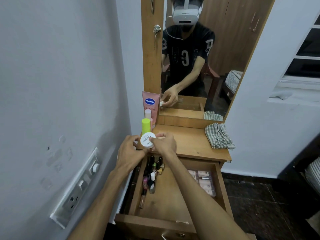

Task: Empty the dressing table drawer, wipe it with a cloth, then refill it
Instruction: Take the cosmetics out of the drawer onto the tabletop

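The open drawer [174, 196] is lying nearest, at six o'clock, pulled straight toward the viewer so its long axis is running from six to twelve. Along its nine o'clock wall a row of small cosmetic bottles [152, 172] is lying, most with their lengths following that same six-to-twelve line; at the drawer's three o'clock side a clear packet of pale sachets [203, 181] is resting flat.

Above the drawer's far end, both hands are meeting over the near left corner of the table top [190, 141]. The left hand [129, 149] and the right hand [164, 142] are each curling fingers round a small round white jar [147, 140], pinching it from opposite sides, its lid tilting toward the viewer. The lid's print is reading "NAIL POLISH"; the smaller text is too fine to read.

Just past the jar, toward twelve o'clock, a lime-green capped bottle [145, 126] is standing upright, then a pale pink bottle [149, 116], then a pink tube [150, 105] marked "Vaseline" and "Gluta-Hya". At two o'clock a crumpled checked cloth [219, 135] is lying on the table top.
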{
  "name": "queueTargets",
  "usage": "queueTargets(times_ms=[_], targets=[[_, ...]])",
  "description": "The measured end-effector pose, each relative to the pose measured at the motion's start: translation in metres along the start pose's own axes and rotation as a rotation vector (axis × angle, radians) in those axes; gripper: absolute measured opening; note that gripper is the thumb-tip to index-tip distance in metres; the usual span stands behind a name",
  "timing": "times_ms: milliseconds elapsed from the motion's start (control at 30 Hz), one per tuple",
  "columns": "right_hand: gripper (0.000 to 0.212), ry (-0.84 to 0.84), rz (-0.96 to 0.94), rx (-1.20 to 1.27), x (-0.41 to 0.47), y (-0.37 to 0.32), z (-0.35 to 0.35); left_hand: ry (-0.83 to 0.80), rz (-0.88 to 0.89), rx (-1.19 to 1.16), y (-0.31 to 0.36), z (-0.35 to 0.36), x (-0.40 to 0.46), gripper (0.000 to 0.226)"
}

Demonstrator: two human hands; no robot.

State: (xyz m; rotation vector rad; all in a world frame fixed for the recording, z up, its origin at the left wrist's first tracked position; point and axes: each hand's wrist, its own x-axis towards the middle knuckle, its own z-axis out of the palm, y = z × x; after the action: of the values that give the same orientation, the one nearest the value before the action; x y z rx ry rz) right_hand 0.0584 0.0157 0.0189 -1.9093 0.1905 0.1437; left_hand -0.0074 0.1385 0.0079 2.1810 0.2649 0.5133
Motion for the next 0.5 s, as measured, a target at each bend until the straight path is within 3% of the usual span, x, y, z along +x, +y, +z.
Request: queueTargets(times_ms=[500], targets=[[0.018,0.076,-0.139,-0.190,-0.005,0.004,0.005,0.066,-0.014,-0.036,-0.016,0.017,0.010,0.049]])
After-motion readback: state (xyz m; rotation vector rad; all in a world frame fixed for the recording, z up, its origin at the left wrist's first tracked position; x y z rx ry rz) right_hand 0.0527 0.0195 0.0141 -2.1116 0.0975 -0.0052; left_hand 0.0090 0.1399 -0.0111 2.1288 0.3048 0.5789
